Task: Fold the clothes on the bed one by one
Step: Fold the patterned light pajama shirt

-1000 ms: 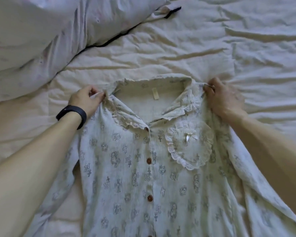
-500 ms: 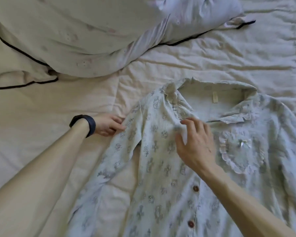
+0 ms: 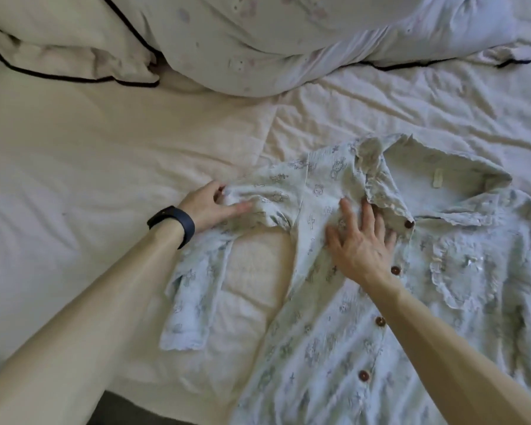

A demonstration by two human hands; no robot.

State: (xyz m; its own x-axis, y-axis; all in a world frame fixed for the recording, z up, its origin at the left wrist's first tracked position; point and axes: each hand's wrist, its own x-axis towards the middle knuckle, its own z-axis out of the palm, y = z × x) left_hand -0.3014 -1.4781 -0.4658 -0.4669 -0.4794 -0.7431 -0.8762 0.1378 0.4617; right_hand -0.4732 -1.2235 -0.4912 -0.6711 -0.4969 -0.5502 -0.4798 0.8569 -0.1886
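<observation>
Hem of the shirt (image 3: 334, 332) cut off by the lower frame, so no telling its lie. Spread front up on the bed (image 3: 105, 179), close to the near edge. Fastened along a line of brown buttons (image 3: 380, 321). Alongside, a sleeve (image 3: 196, 283) bent back toward that near edge, cuff closest, with bare bed showing between sleeve and body.

Further up, a change from a second ago: no longer gripping the two shoulders either side of the collar. Left hand (image 3: 210, 207), with a dark wristband (image 3: 174, 223), now out at the top of that sleeve, pinching a bunched fold between thumb and fingers. Right hand (image 3: 362, 250) now crossed over to the chest panel on that same side, released and flat, fingers spread, pressing the cloth just below the collar (image 3: 380, 179) and close beside the top button. Reads as spreading finished and the first fold starting: probably anchoring with the right and drawing the sleeve inward with the left. Nothing folded yet.

Points collar-end away, toward the pillows (image 3: 258, 41) at the far side; hem-end toward the near edge. Long axis along the button line, near to far, leaning slightly rightward at the far end. Frilled pocket (image 3: 460, 271) on the other side of the buttons. Collar well apart from the pillows.
</observation>
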